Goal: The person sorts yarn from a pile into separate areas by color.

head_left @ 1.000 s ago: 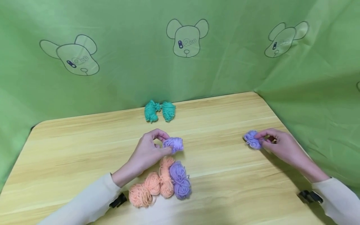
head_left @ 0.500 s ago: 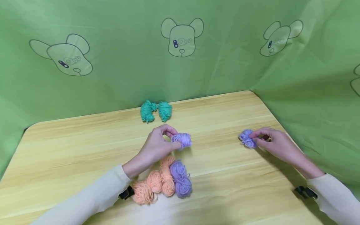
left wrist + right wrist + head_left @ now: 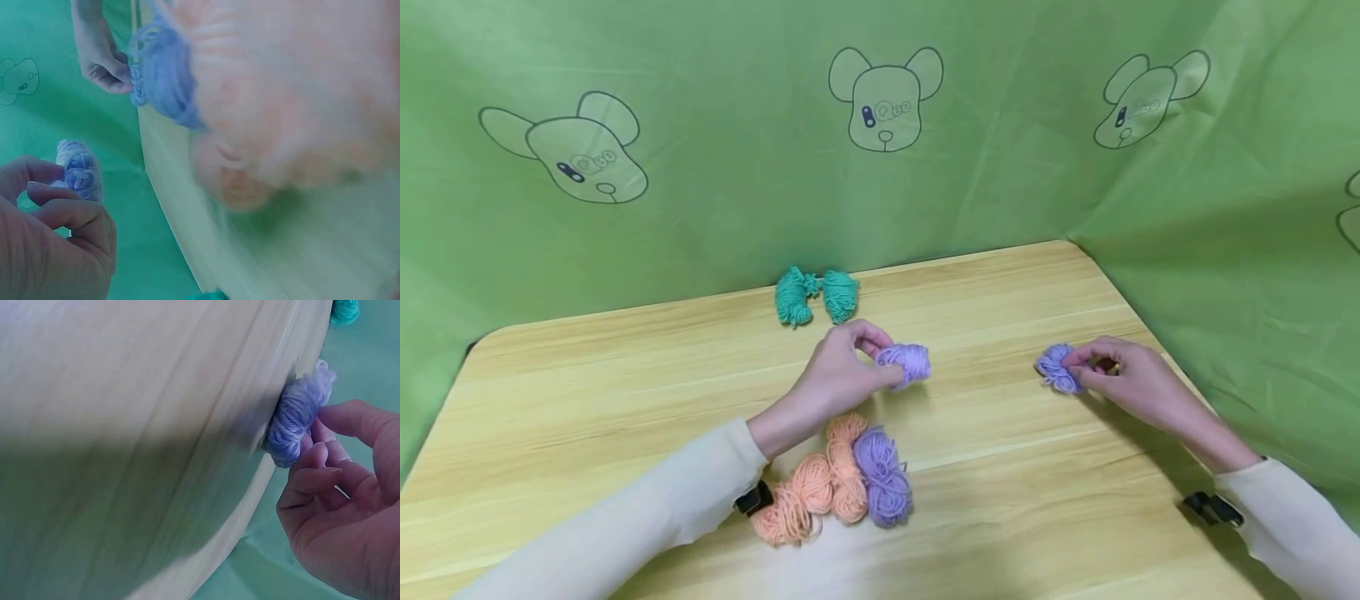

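Rightward goes the left hand since the last frames; I see it past the peach yarns, farther from the near edge than the purple yarn, thumb and fingers pinching the left lilac yarn. That brings it closer to the right lilac yarn, near the table's right edge, which the steady right hand holds by its fingertips.

The right hand pinches a purple yarn bundle.
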{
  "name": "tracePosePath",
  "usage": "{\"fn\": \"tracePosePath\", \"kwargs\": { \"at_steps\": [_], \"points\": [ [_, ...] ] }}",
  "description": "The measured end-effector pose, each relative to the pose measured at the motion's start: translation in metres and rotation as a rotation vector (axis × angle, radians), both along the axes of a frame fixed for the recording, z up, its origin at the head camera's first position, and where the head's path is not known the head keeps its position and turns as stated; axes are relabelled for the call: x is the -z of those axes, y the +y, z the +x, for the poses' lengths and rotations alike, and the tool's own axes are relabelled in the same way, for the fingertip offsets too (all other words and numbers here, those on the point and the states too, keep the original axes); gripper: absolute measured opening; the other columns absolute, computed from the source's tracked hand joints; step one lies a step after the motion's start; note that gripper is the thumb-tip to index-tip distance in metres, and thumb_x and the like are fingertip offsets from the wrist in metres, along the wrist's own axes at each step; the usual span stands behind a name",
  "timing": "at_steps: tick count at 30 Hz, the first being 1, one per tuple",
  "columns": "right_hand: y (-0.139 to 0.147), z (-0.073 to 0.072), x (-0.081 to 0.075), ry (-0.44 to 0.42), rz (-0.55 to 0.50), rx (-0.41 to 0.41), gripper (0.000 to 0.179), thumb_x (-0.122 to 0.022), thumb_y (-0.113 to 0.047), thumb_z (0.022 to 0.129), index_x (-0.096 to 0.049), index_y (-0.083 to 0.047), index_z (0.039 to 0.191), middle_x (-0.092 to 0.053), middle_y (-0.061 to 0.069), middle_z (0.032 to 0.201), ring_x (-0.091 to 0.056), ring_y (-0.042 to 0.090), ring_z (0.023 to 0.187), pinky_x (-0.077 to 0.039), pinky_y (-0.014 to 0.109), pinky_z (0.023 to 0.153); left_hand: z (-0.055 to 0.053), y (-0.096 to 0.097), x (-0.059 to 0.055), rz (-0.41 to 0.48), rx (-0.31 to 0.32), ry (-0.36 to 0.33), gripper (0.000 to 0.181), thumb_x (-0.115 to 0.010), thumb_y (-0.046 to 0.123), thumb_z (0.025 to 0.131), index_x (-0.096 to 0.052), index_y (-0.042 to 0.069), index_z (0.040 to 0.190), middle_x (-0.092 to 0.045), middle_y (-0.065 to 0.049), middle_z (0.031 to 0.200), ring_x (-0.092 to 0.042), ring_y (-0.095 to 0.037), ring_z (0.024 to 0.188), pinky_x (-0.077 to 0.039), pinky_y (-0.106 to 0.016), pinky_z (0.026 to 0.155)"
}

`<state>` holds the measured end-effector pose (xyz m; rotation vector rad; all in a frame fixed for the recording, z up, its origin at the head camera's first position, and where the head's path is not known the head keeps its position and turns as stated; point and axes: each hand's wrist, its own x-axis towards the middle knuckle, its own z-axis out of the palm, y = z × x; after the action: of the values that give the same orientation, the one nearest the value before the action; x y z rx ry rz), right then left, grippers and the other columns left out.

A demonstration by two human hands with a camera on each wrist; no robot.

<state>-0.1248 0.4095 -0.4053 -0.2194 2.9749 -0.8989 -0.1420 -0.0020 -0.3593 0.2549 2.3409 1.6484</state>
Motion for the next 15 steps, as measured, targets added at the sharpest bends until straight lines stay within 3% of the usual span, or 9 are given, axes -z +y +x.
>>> {"fn": "tracePosePath", "kwargs": {
  "at_steps": [8, 15],
  "points": [
    [-0.001, 0.002, 0.003, -0.007, -0.005, 0.003, 0.021, -0.075, -0.015, 0.104, -0.078, 0.001, 0.118, -0.068, 0.005, 0.095, -0.056, 0.018, 0.077, -0.047, 0.027, 0.057, -0.007, 0.027, -0.011, 0.029, 0.025, -0.065, 0.034, -0.087, 0.006, 0.083, -0.07, 0.007, 0.112, -0.064, -0.008, 0.106, -0.058, -0.022, 0.093, -0.051, -0.032, 0.075],
    [-0.001, 0.005, -0.003, -0.018, -0.006, 0.018, 0.026, -0.072, -0.02, 0.108, -0.076, 0.002, 0.12, -0.07, 0.007, 0.097, -0.059, 0.021, 0.081, -0.051, 0.029, 0.059, -0.015, 0.052, -0.011, 0.068, 0.028, -0.127, 0.034, -0.087, 0.005, 0.085, -0.068, 0.007, 0.112, -0.063, -0.005, 0.097, -0.057, -0.017, 0.084, -0.05, -0.03, 0.072]
  ]
}}
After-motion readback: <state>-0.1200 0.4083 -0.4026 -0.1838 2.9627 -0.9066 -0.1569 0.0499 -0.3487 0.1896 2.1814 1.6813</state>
